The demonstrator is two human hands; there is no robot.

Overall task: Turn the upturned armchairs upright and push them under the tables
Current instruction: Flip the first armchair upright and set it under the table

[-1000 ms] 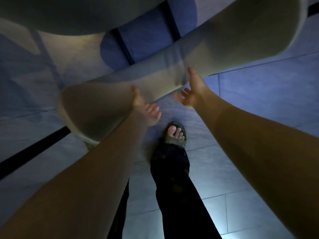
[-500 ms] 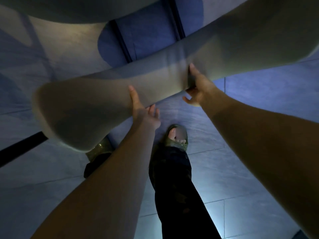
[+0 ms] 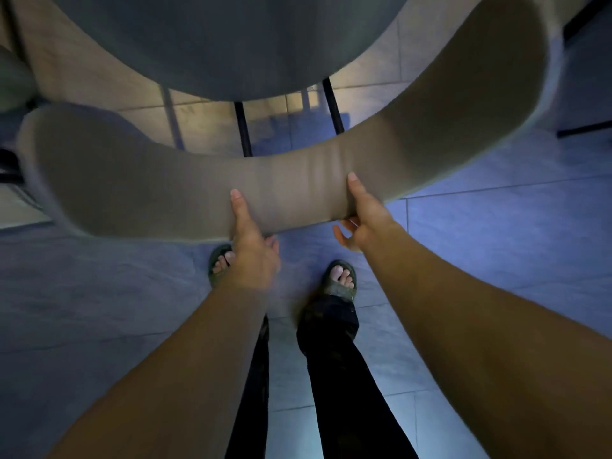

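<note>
A beige armchair stands upright in front of me, its curved padded backrest (image 3: 298, 190) arching from lower left to upper right. Both hands grip the middle of that backrest from the near side. My left hand (image 3: 248, 240) has its thumb up on the padding and its fingers under the lower edge. My right hand (image 3: 364, 213) holds it the same way a little to the right. The chair's grey seat (image 3: 215, 44) fills the top of the view, and thin black chair legs (image 3: 243, 127) show beneath it.
The floor (image 3: 496, 243) is large grey tiles, dimly lit. My two feet in sandals (image 3: 341, 279) stand just behind the backrest. A dark metal frame (image 3: 583, 129) shows at the right edge and another dark object at the far left edge.
The backrest swung from a steep diagonal to nearly level across the view. Both hands went from touching it to gripping its middle. My left foot has come forward.
</note>
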